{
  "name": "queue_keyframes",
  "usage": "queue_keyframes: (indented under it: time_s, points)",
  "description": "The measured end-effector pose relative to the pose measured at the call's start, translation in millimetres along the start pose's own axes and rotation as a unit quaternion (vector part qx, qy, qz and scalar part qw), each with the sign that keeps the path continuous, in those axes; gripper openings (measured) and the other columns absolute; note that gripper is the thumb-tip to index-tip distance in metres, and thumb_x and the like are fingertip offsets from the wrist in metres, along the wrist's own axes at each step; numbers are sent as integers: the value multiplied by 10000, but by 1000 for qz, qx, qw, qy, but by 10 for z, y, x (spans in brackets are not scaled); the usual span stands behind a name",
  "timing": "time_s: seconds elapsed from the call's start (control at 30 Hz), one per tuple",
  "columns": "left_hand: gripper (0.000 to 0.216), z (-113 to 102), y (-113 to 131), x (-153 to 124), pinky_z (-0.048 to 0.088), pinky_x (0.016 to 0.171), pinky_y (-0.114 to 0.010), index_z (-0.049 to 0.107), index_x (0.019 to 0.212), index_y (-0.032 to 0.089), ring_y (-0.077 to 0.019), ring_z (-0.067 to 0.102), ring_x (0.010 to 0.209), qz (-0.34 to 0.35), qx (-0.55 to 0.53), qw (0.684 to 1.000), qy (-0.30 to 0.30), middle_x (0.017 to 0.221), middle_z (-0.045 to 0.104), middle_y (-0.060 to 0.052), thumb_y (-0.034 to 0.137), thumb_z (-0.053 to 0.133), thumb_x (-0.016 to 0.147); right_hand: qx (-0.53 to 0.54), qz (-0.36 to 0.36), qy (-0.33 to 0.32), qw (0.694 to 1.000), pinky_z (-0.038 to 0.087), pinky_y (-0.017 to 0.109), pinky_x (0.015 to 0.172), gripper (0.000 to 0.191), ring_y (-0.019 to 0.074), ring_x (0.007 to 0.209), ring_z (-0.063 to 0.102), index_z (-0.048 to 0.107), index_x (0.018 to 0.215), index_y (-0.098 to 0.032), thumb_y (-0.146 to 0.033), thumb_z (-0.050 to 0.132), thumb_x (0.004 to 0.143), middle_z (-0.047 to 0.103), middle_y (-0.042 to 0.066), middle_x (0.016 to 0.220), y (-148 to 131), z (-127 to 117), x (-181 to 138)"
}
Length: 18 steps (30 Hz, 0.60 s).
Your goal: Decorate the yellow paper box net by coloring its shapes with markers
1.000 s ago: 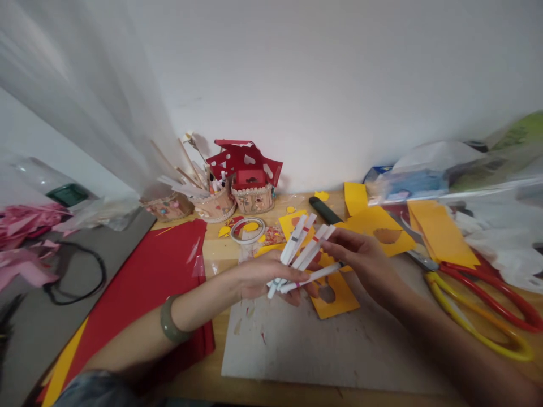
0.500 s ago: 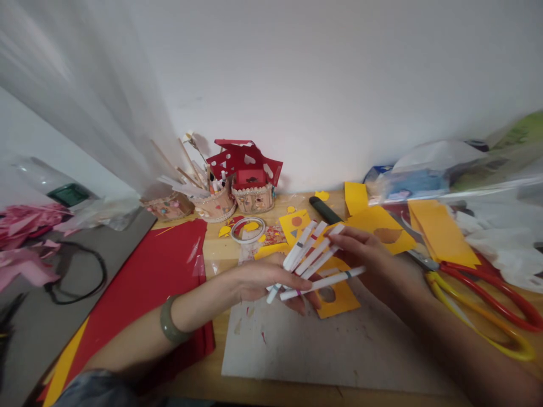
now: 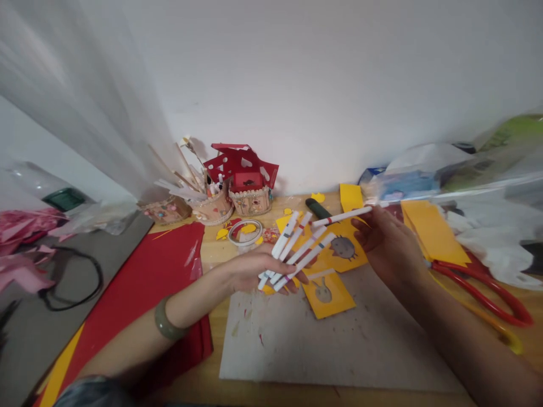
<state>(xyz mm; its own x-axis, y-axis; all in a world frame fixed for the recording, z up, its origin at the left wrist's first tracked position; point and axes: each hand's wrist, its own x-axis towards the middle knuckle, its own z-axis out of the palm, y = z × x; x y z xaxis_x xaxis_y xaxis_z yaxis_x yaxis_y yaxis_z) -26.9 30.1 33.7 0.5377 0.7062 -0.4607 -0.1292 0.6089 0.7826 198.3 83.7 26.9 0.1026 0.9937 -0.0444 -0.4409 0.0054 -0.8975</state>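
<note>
In my left hand (image 3: 257, 267) I grip several white marker pens (image 3: 303, 249), fanned out, with coloured bands near their ends. A green bangle (image 3: 163, 321) circles that wrist. My right hand (image 3: 382, 237) pinches one white marker pen (image 3: 343, 216) by its end; a red band shows near its other end, close to the fan. Under and beyond the hands lie yellow paper pieces: one square carries a grey rabbit-like drawing (image 3: 323, 289), another a grey round animal drawing (image 3: 343, 247). Both rest by a grey board (image 3: 297, 345).
Red paper sheets (image 3: 148, 294) lie on the left. Decorated holders (image 3: 214, 206) with pens and sticks stand against the wall, beside a red cut-out box (image 3: 248, 169). A tape roll (image 3: 245, 232) is nearby. Large scissors (image 3: 487, 294) and folded yellow paper (image 3: 432, 229) lie at right.
My right hand has moved up and right, drawing one marker pen out of the fan. The remaining pens sit closer together in my left hand, and the animal drawings are now uncovered.
</note>
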Motion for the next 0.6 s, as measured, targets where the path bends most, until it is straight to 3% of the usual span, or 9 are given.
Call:
queue_keyframes:
  time_s: [0.17, 0.37, 0.47, 0.6]
  points:
    - [242, -68, -14, 72, 409, 457, -167, 594, 834, 107, -61, 518, 480, 102, -67, 989, 79, 609, 550, 17, 158, 710, 628, -20, -13, -9, 1000, 468, 181, 499, 183, 90, 617, 611, 558, 720, -257, -409, 660, 719, 615, -63, 694, 37, 4, -27]
    - [221, -39, 18, 75, 202, 350, -109, 483, 720, 138, 4, 288, 385, 163, -106, 975, 105, 535, 359, 86, 235, 682, 712, -73, 44, -122, 989, 487, 183, 588, 149, 95, 654, 605, 626, 796, -224, -343, 684, 728, 654, -20, 762, 134, 140, -224]
    - [210, -16, 18, 64, 205, 343, -117, 476, 709, 150, -8, 262, 364, 180, -92, 973, 111, 477, 311, 100, 228, 668, 741, -88, 57, -168, 980, 493, 201, 647, 139, 104, 692, 612, 640, 827, -221, -329, 676, 746, 665, -12, 796, 136, 172, -286]
    - [157, 43, 5, 47, 320, 387, -134, 500, 750, 156, -37, 363, 383, 194, -76, 971, 118, 455, 334, 93, 225, 639, 768, -111, 80, -213, 967, 465, 183, 571, 135, 94, 625, 609, 664, 854, -192, -293, 667, 765, 656, -5, 742, 84, 192, -341]
